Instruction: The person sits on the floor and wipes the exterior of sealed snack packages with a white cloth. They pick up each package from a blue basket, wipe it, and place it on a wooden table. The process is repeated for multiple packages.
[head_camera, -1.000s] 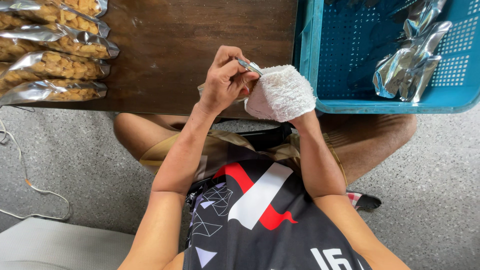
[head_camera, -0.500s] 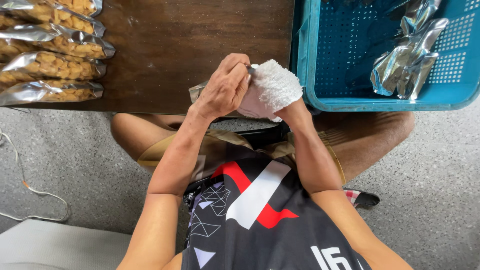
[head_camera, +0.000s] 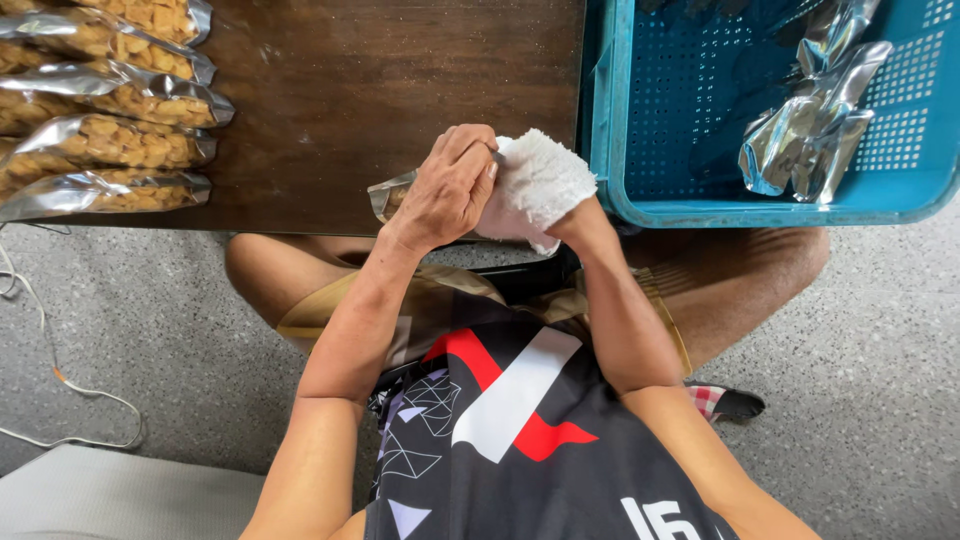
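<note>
My left hand (head_camera: 445, 190) is bare and lies curled over a small silver foil pouch (head_camera: 385, 197) at the near edge of the dark wooden table (head_camera: 380, 90). Only one corner of the pouch shows, left of the fingers. My right hand (head_camera: 535, 185) is wrapped in a white fluffy cloth or glove and presses against the pouch from the right, touching my left hand. Both hands close around the pouch, and most of it is hidden between them.
Several filled silver pouches with clear fronts showing brown snack pieces (head_camera: 110, 140) lie in a row at the table's left. A blue perforated plastic crate (head_camera: 610, 150) stands to the right and holds empty silver pouches (head_camera: 810, 130). A thin cable (head_camera: 60, 380) lies on the grey floor.
My hands have come down and closer together at the table edge. My left hand went from pinching the pouch's top edge to covering it. The gloved right hand has closed in against it.
</note>
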